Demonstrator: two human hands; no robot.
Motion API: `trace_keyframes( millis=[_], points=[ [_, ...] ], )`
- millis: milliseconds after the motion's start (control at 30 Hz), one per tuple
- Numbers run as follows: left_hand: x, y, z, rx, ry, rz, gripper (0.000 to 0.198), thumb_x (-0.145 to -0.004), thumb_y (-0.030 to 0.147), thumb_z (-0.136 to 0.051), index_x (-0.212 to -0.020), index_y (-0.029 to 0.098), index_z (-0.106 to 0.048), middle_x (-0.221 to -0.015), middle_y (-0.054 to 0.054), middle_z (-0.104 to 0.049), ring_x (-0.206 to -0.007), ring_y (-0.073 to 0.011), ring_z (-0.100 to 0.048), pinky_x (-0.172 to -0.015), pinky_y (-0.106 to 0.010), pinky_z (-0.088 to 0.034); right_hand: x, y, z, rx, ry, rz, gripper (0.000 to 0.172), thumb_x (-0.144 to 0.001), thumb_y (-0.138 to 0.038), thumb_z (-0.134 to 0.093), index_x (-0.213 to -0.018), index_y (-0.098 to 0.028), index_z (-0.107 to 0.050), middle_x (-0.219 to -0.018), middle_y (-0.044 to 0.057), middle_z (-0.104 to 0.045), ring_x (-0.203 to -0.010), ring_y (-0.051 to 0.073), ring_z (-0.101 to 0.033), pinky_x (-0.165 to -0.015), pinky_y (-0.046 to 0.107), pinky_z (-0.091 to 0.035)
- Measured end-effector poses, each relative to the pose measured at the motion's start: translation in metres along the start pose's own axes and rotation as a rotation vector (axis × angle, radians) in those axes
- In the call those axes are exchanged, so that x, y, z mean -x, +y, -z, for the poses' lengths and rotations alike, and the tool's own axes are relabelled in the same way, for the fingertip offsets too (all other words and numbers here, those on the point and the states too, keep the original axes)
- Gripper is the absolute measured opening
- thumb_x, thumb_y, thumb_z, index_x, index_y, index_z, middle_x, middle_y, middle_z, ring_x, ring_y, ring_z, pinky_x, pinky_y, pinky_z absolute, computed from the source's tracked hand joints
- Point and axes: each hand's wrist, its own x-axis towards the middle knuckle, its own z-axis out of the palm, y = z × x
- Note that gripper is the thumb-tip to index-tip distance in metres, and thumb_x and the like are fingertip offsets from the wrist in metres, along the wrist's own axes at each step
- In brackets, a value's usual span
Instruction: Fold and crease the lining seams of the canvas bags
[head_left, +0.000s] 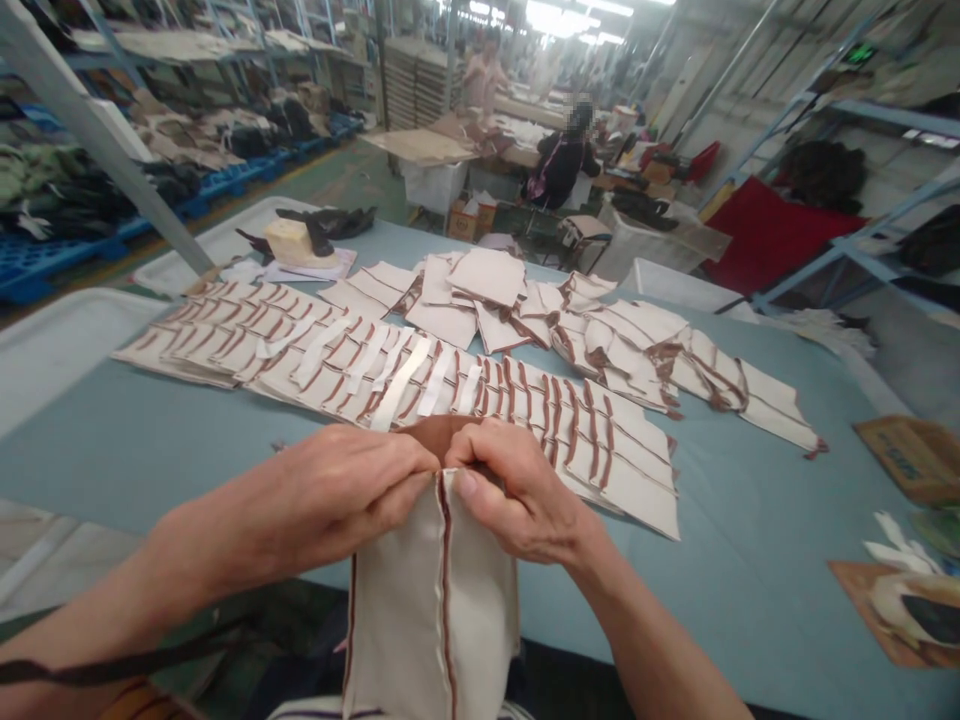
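My left hand and my right hand are both closed on the top edge of a cream fabric piece with brown trim and a brown seam down its middle. The piece hangs down over the near edge of the blue-grey table. My thumbs and fingertips pinch the brown upper edge side by side. Behind my hands, a long overlapping row of similar cream pieces with brown straps lies across the table, some with white tape strips on them.
A looser heap of cream pieces lies at the back right. White trays stand at the left. A cardboard box and scraps sit at the right. Another person sits far behind. Shelving lines both sides.
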Motion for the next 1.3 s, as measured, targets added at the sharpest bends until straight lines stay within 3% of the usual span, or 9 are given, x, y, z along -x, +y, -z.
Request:
trace_keyframes(
  millis=[100,367,500,667,933,1067,1200,1300],
  points=[
    [0.002,0.0,-0.006,-0.022,0.042,-0.068,0.035,-0.112,0.015,-0.042,-0.086,0.019,-0.065,-0.07,0.002,-0.067,-0.061,-0.0138,-0.064,-0.059,-0.026,-0.045,0.001,-0.001,-0.005,-0.01,0.02,0.008,0.015,-0.095,-0.029,-0.055,-0.08,-0.024,-0.054,-0.07,-0.004,-0.057,-0.063,0.014,-0.051,-0.068,0.03,-0.04],
    [0.0,0.01,-0.011,0.256,0.147,0.062,0.029,-0.103,0.013,-0.046,-0.079,0.02,-0.059,-0.066,0.008,-0.06,-0.055,-0.0076,-0.053,-0.056,-0.019,-0.039,0.002,-0.01,-0.007,-0.064,0.061,0.01,0.019,-0.094,-0.029,-0.063,-0.078,-0.024,-0.054,-0.069,-0.006,-0.058,-0.062,0.012,-0.05,-0.066,0.028,-0.039],
    [-0.006,0.018,-0.01,0.425,0.133,0.16,0.032,-0.104,0.018,-0.048,-0.074,0.02,-0.059,-0.062,0.008,-0.054,-0.052,-0.0073,-0.049,-0.051,-0.017,-0.037,0.001,-0.012,-0.006,-0.095,0.072,0.027,0.018,-0.093,-0.025,-0.059,-0.077,-0.024,-0.052,-0.067,-0.006,-0.055,-0.06,0.012,-0.049,-0.063,0.026,-0.038],
    [-0.004,0.02,-0.013,0.556,0.105,0.238,0.036,-0.106,0.025,-0.049,-0.073,0.019,-0.059,-0.062,0.007,-0.05,-0.053,-0.0087,-0.046,-0.049,-0.02,-0.034,0.001,-0.024,-0.002,0.055,0.112,0.037,0.014,-0.088,-0.022,-0.059,-0.076,-0.024,-0.053,-0.067,-0.005,-0.058,-0.059,0.012,-0.049,-0.063,0.026,-0.038],
    [-0.003,0.022,-0.012,0.58,0.047,0.302,0.04,-0.106,0.032,-0.049,-0.069,0.019,-0.055,-0.061,0.007,-0.045,-0.052,-0.0095,-0.043,-0.049,-0.022,-0.03,0.002,-0.036,0.004,0.17,0.087,-0.026,0.016,-0.083,-0.024,-0.061,-0.07,-0.023,-0.052,-0.062,-0.005,-0.059,-0.057,0.011,-0.052,-0.061,0.026,-0.036],
    [-0.005,0.025,-0.01,0.571,0.042,0.307,0.038,-0.104,0.028,-0.048,-0.067,0.02,-0.051,-0.06,0.007,-0.041,-0.052,-0.0086,-0.039,-0.048,-0.022,-0.028,0.003,-0.036,0.005,0.251,0.083,-0.018,0.019,-0.083,-0.025,-0.065,-0.068,-0.022,-0.053,-0.059,-0.005,-0.058,-0.055,0.011,-0.048,-0.059,0.026,-0.032],
    [-0.007,0.027,-0.007,0.569,0.035,0.315,0.039,-0.104,0.027,-0.051,-0.065,0.019,-0.051,-0.061,0.007,-0.043,-0.054,-0.008,-0.042,-0.051,-0.019,-0.032,0.005,-0.036,0.005,0.341,0.093,-0.002,0.019,-0.082,-0.024,-0.066,-0.067,-0.022,-0.055,-0.057,-0.005,-0.057,-0.055,0.011,-0.049,-0.059,0.027,-0.03],
    [-0.007,0.023,-0.005,0.639,0.001,0.317,0.033,-0.1,0.027,-0.063,-0.069,0.018,-0.061,-0.062,0.007,-0.053,-0.056,-0.0081,-0.046,-0.052,-0.017,-0.036,0.006,-0.031,0.006,0.3,0.102,0.033,0.018,-0.084,-0.024,-0.068,-0.07,-0.022,-0.057,-0.059,-0.005,-0.06,-0.055,0.011,-0.051,-0.059,0.027,-0.032]
  ],
)
